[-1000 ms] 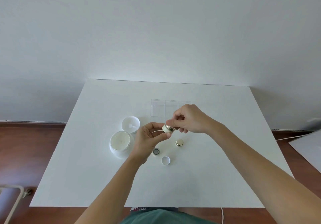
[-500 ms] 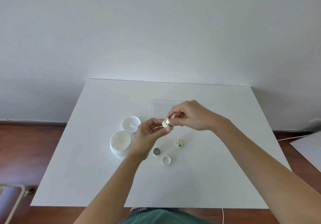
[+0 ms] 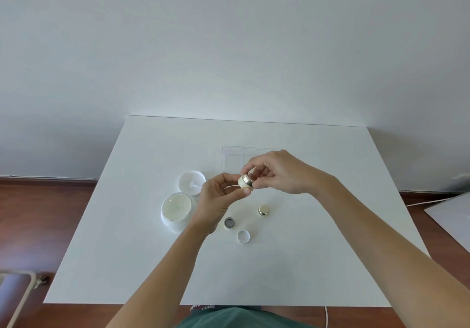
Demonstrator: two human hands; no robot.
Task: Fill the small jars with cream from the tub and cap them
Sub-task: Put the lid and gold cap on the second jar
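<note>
A small cream jar with a gold cap (image 3: 245, 182) is held in the air above the table between both hands. My left hand (image 3: 217, 200) pinches its body from below and the left. My right hand (image 3: 277, 172) grips its gold cap from the right. The open tub of cream (image 3: 176, 209) stands left of my left wrist, with its white lid (image 3: 191, 182) lying just behind it. On the table in front lie a capped gold-topped jar (image 3: 263, 210), a small open jar (image 3: 229, 222) with a dark inside, and a loose white cap (image 3: 243, 236).
A clear plastic compartment box (image 3: 232, 159) sits behind my hands on the white table (image 3: 305, 251). The table's far edge meets a white wall. Wooden floor shows on both sides, and a metal frame (image 3: 17, 284) stands at the lower left.
Both hands have lifted the small jar slightly up and away from me. My right hand's fingers have shifted around the gold cap.
</note>
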